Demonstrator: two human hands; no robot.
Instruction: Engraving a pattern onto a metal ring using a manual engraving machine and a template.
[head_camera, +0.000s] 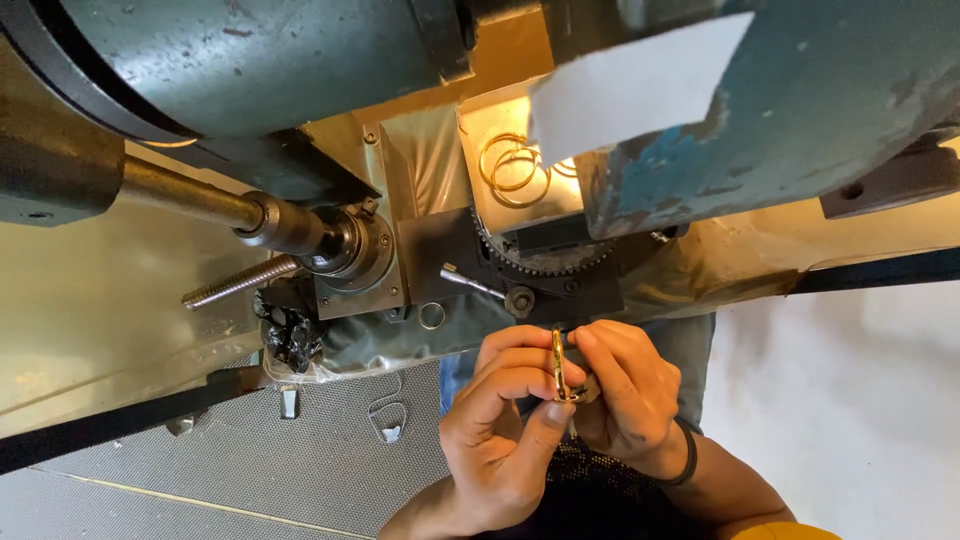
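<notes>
Head view, items listed left to right. Grey-green cylindrical machine housing (230, 60), upper left, paint worn. Steel shaft with round chuck-like collar (300, 230) projecting from it toward centre. Threaded steel rod (238, 283) lying at a slant just below the shaft. Crumpled black plastic scrap (290, 335) beneath the collar. Grey perforated mesh floor mat (250, 460), lower left. Small silver-coloured metal ring (431, 316) resting on the dark machine bed. Left hand (500, 435), lower centre: thumb and fingers pinched on the lower part of a small gold-coloured metal ring (558, 365), held edge-on and upright between both hands, just below the machine bed. Three loose gold-coloured wire rings (515, 170) lying overlapped on a lit tray in the machine opening, well above the hands. Black toothed gear wheel (545, 262) below that tray, with a short steel pin (470, 281) at its left. White paper sheet (630, 85) stuck on the upper housing. Right hand (625, 395), black band on the wrist: fingertips pressed against the same held ring from the right side. Blue-grey chipped machine body (800, 110), upper right.
</notes>
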